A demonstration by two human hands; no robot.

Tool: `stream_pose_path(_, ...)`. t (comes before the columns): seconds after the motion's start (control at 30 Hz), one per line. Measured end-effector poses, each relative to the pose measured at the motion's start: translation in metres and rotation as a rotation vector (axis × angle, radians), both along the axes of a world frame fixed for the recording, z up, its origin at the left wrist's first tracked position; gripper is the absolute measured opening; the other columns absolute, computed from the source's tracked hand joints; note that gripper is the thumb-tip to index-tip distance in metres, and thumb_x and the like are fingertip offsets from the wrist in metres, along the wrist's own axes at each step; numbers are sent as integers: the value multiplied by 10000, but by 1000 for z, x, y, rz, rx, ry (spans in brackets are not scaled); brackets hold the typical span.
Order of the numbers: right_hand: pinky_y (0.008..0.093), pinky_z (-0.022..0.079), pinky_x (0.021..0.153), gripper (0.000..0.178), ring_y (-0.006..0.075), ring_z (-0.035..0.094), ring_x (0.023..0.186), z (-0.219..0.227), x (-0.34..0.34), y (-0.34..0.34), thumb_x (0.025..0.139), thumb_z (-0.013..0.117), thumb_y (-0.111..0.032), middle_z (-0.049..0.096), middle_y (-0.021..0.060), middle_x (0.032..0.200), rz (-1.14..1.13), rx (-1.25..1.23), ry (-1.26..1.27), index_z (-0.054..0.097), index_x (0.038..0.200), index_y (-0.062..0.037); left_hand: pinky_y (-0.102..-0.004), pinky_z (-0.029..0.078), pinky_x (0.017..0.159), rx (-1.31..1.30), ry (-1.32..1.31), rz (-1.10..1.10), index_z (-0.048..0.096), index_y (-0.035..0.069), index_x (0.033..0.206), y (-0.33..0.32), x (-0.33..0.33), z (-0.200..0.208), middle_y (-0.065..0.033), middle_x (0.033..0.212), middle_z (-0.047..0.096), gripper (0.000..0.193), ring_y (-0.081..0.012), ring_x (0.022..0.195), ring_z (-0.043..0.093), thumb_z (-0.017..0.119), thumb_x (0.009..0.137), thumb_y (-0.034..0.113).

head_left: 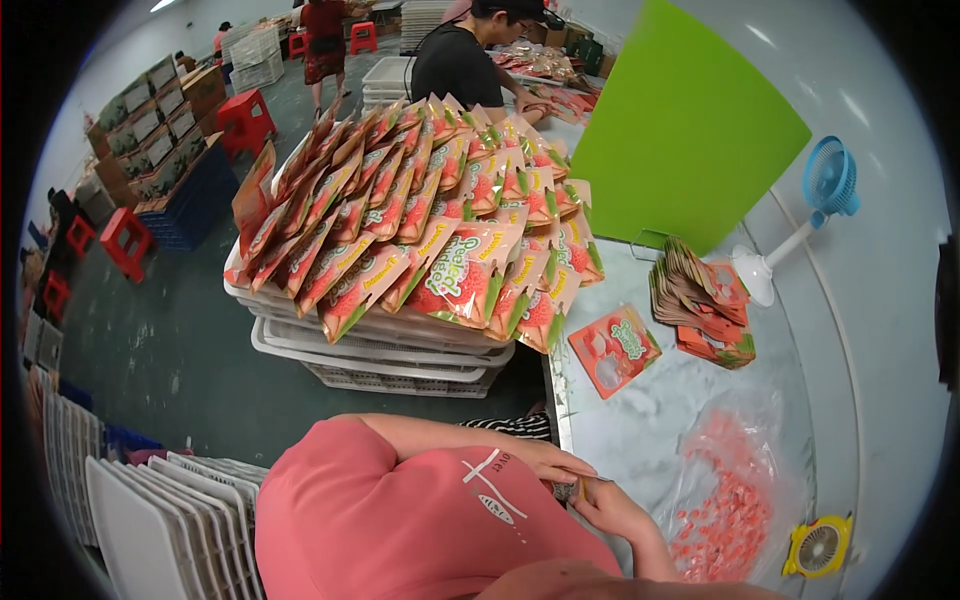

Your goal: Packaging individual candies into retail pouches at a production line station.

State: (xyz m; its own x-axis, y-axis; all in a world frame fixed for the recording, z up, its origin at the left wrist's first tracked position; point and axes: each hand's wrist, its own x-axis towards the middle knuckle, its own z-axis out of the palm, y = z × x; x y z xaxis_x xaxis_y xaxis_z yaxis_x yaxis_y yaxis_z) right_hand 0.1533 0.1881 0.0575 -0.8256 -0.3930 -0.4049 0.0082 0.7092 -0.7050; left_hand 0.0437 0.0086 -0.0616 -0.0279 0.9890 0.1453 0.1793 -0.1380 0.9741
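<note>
My left hand (555, 462) and my right hand (608, 508) meet close to my body at the table's near edge. Between their curled fingers shows a small greyish piece that I cannot make out; the hands hide most of it. Right of them lies a clear plastic bag (762, 420) with many small pink-red pieces (725, 515). Beyond the hands, one flat pink pouch (612, 352) lies on the white table (640, 430). Behind it to the right sits a stack of similar pouches (695, 290), seen partly edge-on.
Overlapping pink pouches (400, 220) are heaped on stacked white trays (380, 365) at left. A green panel (690, 130) stands at the back, beside a blue fan (830, 178). A small yellow fan (820, 547) is at right. A person (455, 65) works beyond the heap.
</note>
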Motion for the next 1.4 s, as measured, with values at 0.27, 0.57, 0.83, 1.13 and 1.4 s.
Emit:
stream_pose_path(0.27,458,475,721,229,408,599,795,5,3,0,876,651,-197,633,217,843,-18,-31,132,598,931,19,-325,401,1074,-151,-104,-40,338,32,1493,-7,-8,26,-143,1446,487,543,-203,1315,485,463,1049,318)
stream_pose_path(0.57,426,491,750,265,386,623,829,2,-4,-1,853,651,-184,653,223,909,32,2,-22,611,1032,9,-340,397,1074,-136,-29,-28,345,46,1492,-2,-6,22,-160,1430,503,535,-237,1315,493,471,1044,309)
stream_pose_path(0.83,421,492,725,245,395,616,795,-3,-6,-3,855,635,-187,648,227,858,-4,20,31,598,991,14,-340,384,1082,-100,-111,-21,362,40,1478,1,-9,9,-151,1430,495,531,-223,1326,471,466,1046,333)
stream_pose_path(1.13,431,485,675,227,397,602,749,-11,-1,-4,846,662,-166,632,201,805,-48,61,31,543,904,18,-341,384,1081,-123,-104,-31,366,27,1472,0,-4,11,-156,1411,511,519,-233,1315,482,444,1054,324)
stream_pose_path(1.4,433,494,694,255,381,629,778,-25,-2,-1,815,629,-164,640,206,825,48,108,-116,552,985,10,-335,373,1091,-127,-98,-35,369,36,1475,0,3,4,-155,1427,497,501,-230,1326,472,442,1055,298)
